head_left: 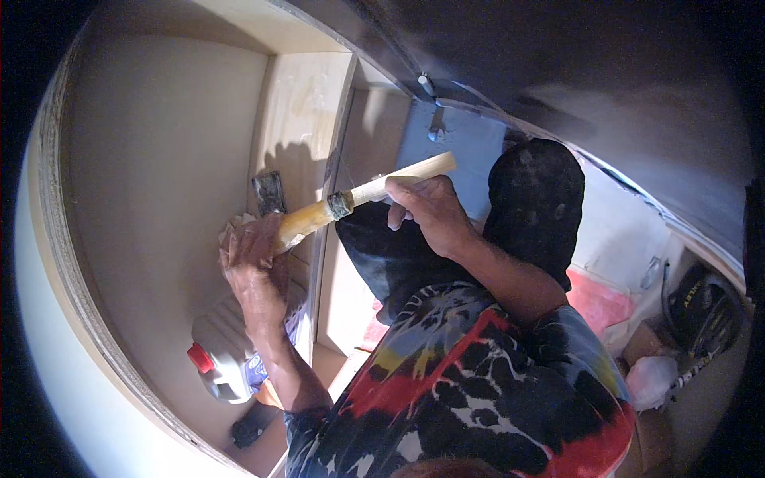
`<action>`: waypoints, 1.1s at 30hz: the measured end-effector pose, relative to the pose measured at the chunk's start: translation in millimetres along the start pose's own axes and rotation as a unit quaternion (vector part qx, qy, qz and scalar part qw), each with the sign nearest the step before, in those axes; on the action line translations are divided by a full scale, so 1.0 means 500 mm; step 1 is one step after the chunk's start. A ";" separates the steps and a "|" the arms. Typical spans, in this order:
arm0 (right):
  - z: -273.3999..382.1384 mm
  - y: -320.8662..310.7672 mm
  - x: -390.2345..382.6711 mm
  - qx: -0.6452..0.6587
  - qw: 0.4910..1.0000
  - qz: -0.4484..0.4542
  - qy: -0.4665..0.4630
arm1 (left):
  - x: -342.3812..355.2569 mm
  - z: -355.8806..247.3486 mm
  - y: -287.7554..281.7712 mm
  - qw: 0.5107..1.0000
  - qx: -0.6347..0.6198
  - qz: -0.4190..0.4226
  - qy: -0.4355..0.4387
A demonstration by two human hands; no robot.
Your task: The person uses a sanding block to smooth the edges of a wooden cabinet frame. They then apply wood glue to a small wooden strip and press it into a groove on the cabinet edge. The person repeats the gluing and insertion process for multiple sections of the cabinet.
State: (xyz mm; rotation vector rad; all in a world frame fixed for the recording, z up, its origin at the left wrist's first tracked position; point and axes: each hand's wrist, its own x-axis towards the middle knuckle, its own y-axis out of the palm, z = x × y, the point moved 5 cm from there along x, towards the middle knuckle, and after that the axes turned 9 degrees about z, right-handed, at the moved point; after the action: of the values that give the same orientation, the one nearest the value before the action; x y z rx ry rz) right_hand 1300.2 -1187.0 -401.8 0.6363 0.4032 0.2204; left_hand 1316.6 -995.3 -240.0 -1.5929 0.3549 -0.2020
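Note:
A long, pale yellow rod [315, 217] slants across in front of me, its free end up to the right. Around its middle runs a dark, smeared band [340, 205]. My left hand [253, 253] is closed around the rod's lower left end; whitish, crumpled-looking material shows by the fingers, but I cannot tell what it is. My right hand [437, 213] grips the lighter upper part between thumb and fingers. Just above my left hand is a small grey-black, smeared piece [269, 193] whose kind I cannot make out.
A curved wooden panel wall [159, 159] rises on my left, with a wooden upright [303, 103] beyond. A white jug with a red cap [227, 388] stands below my left forearm. On the right are a red cloth-like sheet [598, 303], a dark bag [701, 311] and a white bundle [652, 381].

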 end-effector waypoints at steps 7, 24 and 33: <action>0.009 -0.002 -0.005 -0.036 0.999 -0.006 0.000 | -0.006 0.002 0.007 1.000 0.012 -0.019 0.006; 0.107 0.039 -0.017 -0.155 0.981 0.016 -0.116 | -0.044 0.047 0.077 0.995 0.017 -0.086 -0.054; 0.180 0.039 0.060 -0.100 0.946 -0.171 -0.257 | -0.018 0.055 0.140 0.814 -0.439 -0.343 -0.165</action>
State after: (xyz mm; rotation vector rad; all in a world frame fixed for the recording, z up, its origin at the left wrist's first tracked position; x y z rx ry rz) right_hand 1364.5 -1209.8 -333.2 0.3926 -0.0190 -0.2348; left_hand 1310.6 -967.8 -310.3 -2.5901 -0.5139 -0.3297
